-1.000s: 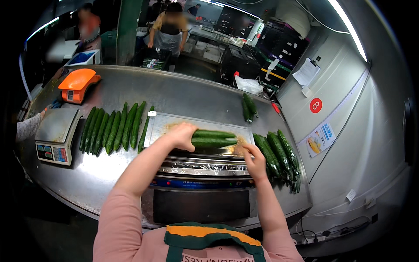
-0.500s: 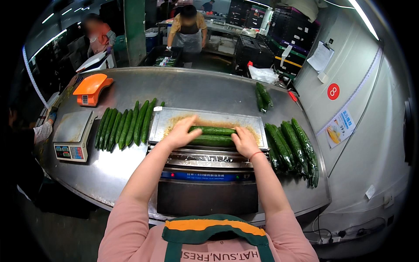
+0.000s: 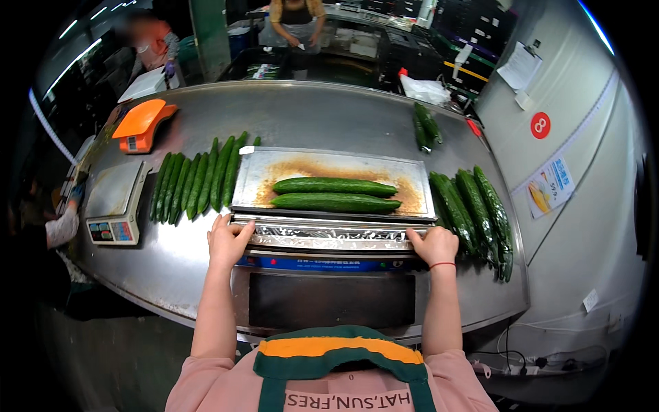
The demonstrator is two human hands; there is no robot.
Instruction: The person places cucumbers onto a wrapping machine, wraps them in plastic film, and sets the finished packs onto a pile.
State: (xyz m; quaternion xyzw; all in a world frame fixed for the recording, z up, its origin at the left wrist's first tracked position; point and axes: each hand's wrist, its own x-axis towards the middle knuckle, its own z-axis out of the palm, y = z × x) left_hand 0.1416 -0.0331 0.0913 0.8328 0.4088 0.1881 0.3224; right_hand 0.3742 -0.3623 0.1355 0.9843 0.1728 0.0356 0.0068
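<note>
Two long green cucumbers [image 3: 334,193] lie side by side on the stained metal plate of a film wrapping machine [image 3: 316,264]. In front of them, clear plastic film [image 3: 329,235] stretches across the machine's roller. My left hand [image 3: 230,240] pinches the film's left end, thumb on top and fingers curled. At the right end my right hand [image 3: 435,245], with a red band at the wrist, grips the film in the same way. Both hands are apart from the cucumbers. What the curled fingertips touch underneath is hidden.
Several loose cucumbers [image 3: 195,180] lie in a row on the left, beside a scale [image 3: 113,202] and an orange scale [image 3: 143,126]. Shiny wrapped cucumbers [image 3: 473,213] are stacked right, with more cucumbers [image 3: 426,127] at the back. Two people stand beyond the steel table [image 3: 302,110].
Both hands have let go of the two cucumbers, leaving them on the plate. They have moved back toward me and apart, to the two ends of the film.
</note>
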